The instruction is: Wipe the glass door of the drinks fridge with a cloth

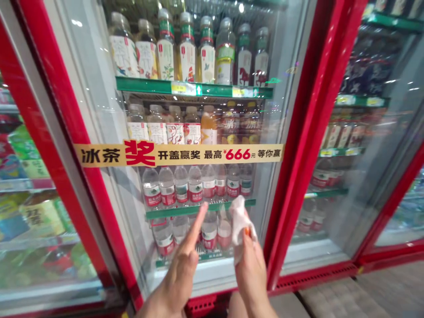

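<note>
My left hand is raised before the glass door of a red-framed drinks cooler, its straight fingers reaching toward the pane. It holds nothing. My right hand grips a crumpled white cloth up against the glass, and a fingernail with orange polish shows on the cloth. I cannot tell whether my left fingertips touch the pane. Behind the glass, just beyond both hands, stand bottled water with red labels on green-edged shelves. Bottled teas fill a higher shelf.
A yellow and red promotional strip crosses the door. Further cooler doors with red frames stand to the left and right. A red vented base runs along the bottom, above a tiled floor.
</note>
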Demonstrator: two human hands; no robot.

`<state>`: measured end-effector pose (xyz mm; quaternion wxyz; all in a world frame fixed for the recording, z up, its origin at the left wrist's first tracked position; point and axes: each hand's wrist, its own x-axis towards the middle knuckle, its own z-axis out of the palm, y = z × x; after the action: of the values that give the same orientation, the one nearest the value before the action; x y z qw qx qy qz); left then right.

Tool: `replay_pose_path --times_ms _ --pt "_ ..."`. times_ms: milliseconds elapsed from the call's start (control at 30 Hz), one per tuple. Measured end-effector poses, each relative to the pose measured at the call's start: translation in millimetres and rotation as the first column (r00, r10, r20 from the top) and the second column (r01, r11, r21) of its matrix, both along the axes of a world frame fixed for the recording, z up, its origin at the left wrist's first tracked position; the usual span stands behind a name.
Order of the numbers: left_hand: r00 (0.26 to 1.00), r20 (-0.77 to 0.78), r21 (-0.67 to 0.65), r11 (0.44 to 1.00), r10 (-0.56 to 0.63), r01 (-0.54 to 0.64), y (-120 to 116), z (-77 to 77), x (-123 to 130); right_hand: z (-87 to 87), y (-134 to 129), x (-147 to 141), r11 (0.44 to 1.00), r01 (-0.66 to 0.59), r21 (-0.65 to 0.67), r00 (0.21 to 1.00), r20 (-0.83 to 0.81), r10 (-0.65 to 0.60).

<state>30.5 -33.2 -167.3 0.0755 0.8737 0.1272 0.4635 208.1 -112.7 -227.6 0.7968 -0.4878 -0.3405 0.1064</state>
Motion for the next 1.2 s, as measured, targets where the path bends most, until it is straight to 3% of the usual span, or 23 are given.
replay_pose_path --times_ms 33,67,100,167,200,300,333,400,433,467,567,633,700,767,833,867,900,1000,1067,1133,1200 --pt "0.996 0.066 0.110 0.991 0.067 -0.074 17.3 7.6 -13.6 16.2 -2.8 23.8 0.986 0.168 -0.021 0.985 0.041 -0.167" --pt "0.979 0.142 0.206 0.963 0.145 -0.173 37.2 14.6 -25.6 33.3 -1.8 46.4 0.931 0.364 -0.013 0.925 0.117 -0.360" --pt "0.949 0.219 0.274 0.919 0.227 -0.283 58.0 20.3 -35.3 49.3 3.8 64.7 0.840 0.540 0.041 0.814 0.227 -0.535" --pt "0.875 0.320 0.337 0.820 0.362 -0.462 96.6 26.6 -46.2 71.5 29.6 78.4 0.672 0.707 0.221 0.540 0.444 -0.715" --pt "0.844 0.344 0.352 0.776 0.412 -0.523 112.3 27.2 -47.6 75.0 48.0 71.9 0.648 0.705 0.287 0.430 0.554 -0.713" --pt "0.800 0.372 0.418 0.684 0.471 -0.597 140.0 22.5 -42.8 52.7 102.9 20.8 0.720 0.609 0.333 0.292 0.749 -0.594" --pt "0.795 0.377 0.431 0.670 0.475 -0.604 143.7 20.0 -40.6 37.9 114.5 5.4 0.759 0.542 0.362 0.188 0.828 -0.529" --pt "0.795 0.381 0.441 0.663 0.472 -0.605 146.2 15.4 -37.9 9.8 121.0 -3.1 0.803 0.457 0.383 -0.021 0.907 -0.420" --pt "0.796 0.381 0.439 0.666 0.470 -0.603 146.1 13.7 -37.6 1.1 116.6 5.4 0.795 0.472 0.381 -0.060 0.914 -0.402" --pt "0.797 0.382 0.437 0.669 0.467 -0.601 145.9 12.5 -37.7 -2.0 108.9 20.5 0.762 0.532 0.368 -0.034 0.909 -0.416" --pt "0.794 0.387 0.444 0.660 0.469 -0.606 145.5 11.7 -38.8 18.5 88.3 69.0 0.591 0.780 0.206 0.236 0.777 -0.583" --pt "0.790 0.377 0.453 0.648 0.483 -0.612 145.9 12.8 -39.3 40.0 92.3 69.7 0.562 0.815 0.142 0.318 0.702 -0.637" --pt "0.790 0.363 0.455 0.647 0.493 -0.613 146.3 13.7 -40.2 49.0 108.1 39.8 0.627 0.749 0.215 0.260 0.775 -0.576" --pt "0.795 0.359 0.445 0.659 0.489 -0.607 147.0 12.2 -42.7 40.2 120.3 4.6 0.734 0.590 0.337 0.057 0.889 -0.455" --pt "0.797 0.352 0.429 0.672 0.491 -0.604 148.1 6.1 -46.8 23.6 116.2 -5.8 0.789 0.466 0.400 -0.117 0.912 -0.393" --pt "0.791 0.354 0.417 0.673 0.499 -0.611 148.9 1.0 -49.2 17.6 108.6 1.8 0.781 0.477 0.404 -0.129 0.911 -0.392" --pt "0.782 0.357 0.405 0.670 0.510 -0.622 149.8 -5.2 -51.5 14.8 99.7 15.8 0.750 0.539 0.385 -0.079 0.909 -0.409" --pt "0.754 0.380 0.388 0.647 0.536 -0.656 152.8 -26.4 -56.5 21.4 86.5 56.2 0.600 0.783 0.166 0.253 0.795 -0.551" --pt "0.739 0.404 0.388 0.631 0.539 -0.672 154.9 -37.4 -58.5 20.2 97.3 47.7 0.576 0.813 0.090 0.350 0.714 -0.606" --pt "0.734 0.399 0.383 0.627 0.550 -0.678 156.7 -43.5 -60.4 1.4 115.3 10.2 0.636 0.746 0.194 0.275 0.781 -0.561" --pt "0.740 0.376 0.370 0.641 0.558 -0.672 158.1 -45.7 -62.6 -30.7 125.9 -26.7 0.743 0.573 0.347 0.097 0.871 -0.482"
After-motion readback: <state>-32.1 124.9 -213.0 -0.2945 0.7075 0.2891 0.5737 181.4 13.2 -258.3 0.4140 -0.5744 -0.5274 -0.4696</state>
